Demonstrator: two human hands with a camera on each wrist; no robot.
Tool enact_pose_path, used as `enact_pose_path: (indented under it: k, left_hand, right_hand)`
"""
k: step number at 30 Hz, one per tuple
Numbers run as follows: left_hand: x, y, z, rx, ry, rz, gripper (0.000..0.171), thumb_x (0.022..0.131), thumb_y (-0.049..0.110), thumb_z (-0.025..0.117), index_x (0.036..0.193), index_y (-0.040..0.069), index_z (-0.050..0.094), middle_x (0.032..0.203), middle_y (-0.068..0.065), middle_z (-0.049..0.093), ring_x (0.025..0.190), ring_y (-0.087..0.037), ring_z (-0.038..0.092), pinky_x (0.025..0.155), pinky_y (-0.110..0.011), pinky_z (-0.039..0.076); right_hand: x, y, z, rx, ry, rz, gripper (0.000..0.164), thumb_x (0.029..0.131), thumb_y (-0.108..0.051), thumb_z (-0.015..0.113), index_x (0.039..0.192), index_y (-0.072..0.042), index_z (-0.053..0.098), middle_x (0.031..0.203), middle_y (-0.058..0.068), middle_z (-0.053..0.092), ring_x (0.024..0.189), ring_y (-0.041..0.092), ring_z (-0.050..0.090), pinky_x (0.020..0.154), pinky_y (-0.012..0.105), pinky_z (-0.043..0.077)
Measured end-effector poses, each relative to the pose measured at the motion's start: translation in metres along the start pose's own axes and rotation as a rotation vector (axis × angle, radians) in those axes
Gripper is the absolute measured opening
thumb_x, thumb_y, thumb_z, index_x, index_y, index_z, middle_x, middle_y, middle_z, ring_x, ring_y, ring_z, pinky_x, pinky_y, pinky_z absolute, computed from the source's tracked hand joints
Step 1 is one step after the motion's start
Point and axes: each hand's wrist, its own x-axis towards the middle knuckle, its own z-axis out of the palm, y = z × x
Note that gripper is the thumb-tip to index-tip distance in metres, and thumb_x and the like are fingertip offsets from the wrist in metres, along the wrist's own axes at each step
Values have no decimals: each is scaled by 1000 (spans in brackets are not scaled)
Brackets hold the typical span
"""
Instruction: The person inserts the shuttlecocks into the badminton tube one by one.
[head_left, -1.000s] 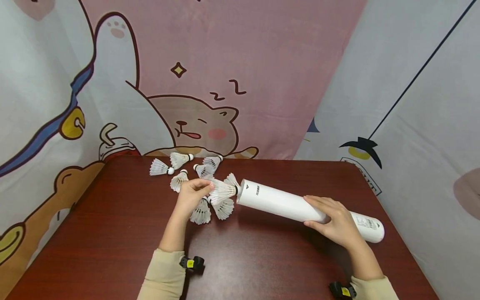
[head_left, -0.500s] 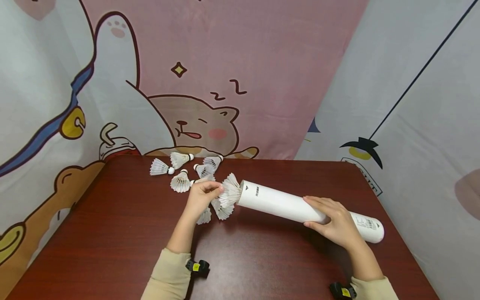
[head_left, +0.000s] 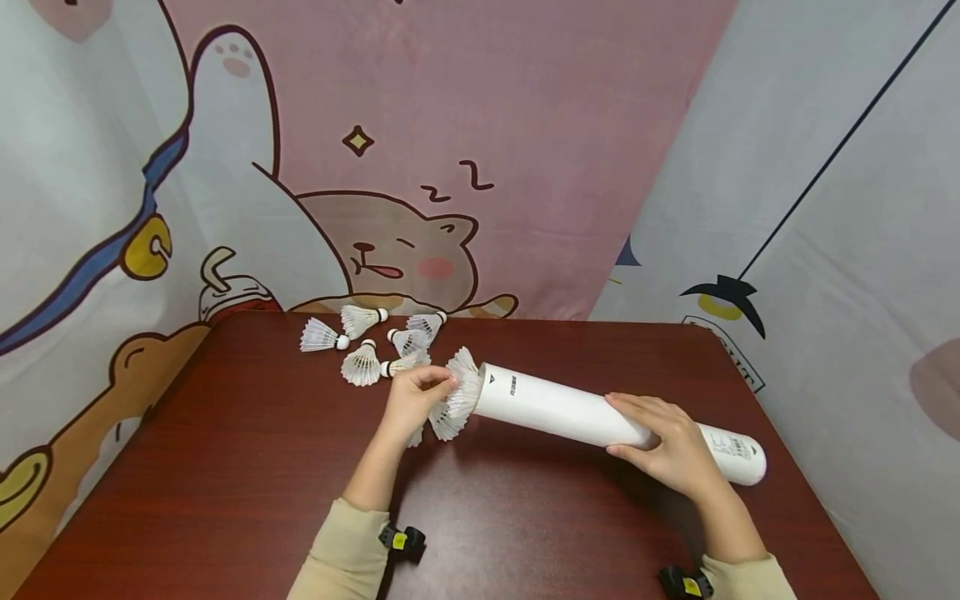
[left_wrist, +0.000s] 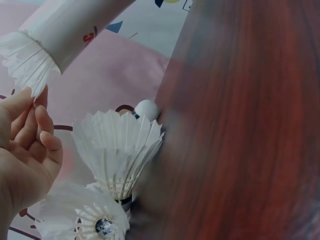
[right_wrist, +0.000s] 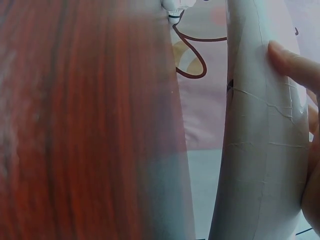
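Note:
My left hand (head_left: 416, 404) pinches the feather edge of a shuttlecock (head_left: 467, 383) between thumb and fingertips. The cork end of this shuttlecock is hidden inside the mouth of a long white tube (head_left: 551, 404), while its feathers (left_wrist: 32, 62) flare outside the rim in the left wrist view. Around the tube's middle, my right hand (head_left: 671, 437) holds it tilted, with the mouth end higher and towards the left. Below and beside my left hand lie more shuttlecocks (left_wrist: 120, 150), partly hidden by it in the head view.
Several loose shuttlecocks (head_left: 362, 364) lie towards the back left of the dark red-brown table (head_left: 225, 467). A cloth with cartoon animals (head_left: 420, 250) hangs behind the table's back edge. Each wrist wears a small black camera (head_left: 403, 542).
My left hand has moved right, carrying the shuttlecock from just outside the tube's mouth until its cork end went inside. My right hand and the tube have barely moved.

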Motion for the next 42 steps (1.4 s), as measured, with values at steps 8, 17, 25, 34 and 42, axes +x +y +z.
enact_pose_path:
  k: [8,17,25,34,42]
  left_hand:
    - [-2,3,5,44,33,61,8,79,-9,72,85,-14,68,82,-24,68,71,-8,59,64,-20,48]
    - [-3,6,10,88,33,113,8,77,-9,74,83,-12,70,83,-22,69,75,-12,61,68,-22,49]
    - [-6,10,14,138,11,143,7,77,-6,75,83,-10,71,82,-20,70,75,-17,62,67,-23,48]
    - [-8,12,21,131,-4,172,6,76,-9,74,82,-10,72,82,-19,70,76,-20,64,70,-23,49]
    - [-11,16,28,125,20,163,5,76,-10,73,80,-10,71,80,-19,70,66,-8,57,59,-18,44]
  right_hand:
    - [0,0,1,13,-3,-1,72,63,-29,90,129,-19,63,129,-3,60,113,17,55,92,32,36]
    - [1,-3,1,18,1,-8,73,62,-30,90,129,-20,62,128,-2,60,113,18,55,92,36,36]
    - [3,-3,1,17,-4,4,73,62,-30,90,129,-20,63,128,-2,60,113,19,54,91,38,36]
    - [0,-2,1,24,-8,17,74,61,-29,91,129,-22,63,127,-3,61,112,20,55,91,40,36]
    - [0,-4,-1,34,-18,27,74,61,-30,91,129,-23,63,128,-3,60,114,19,54,93,41,35]
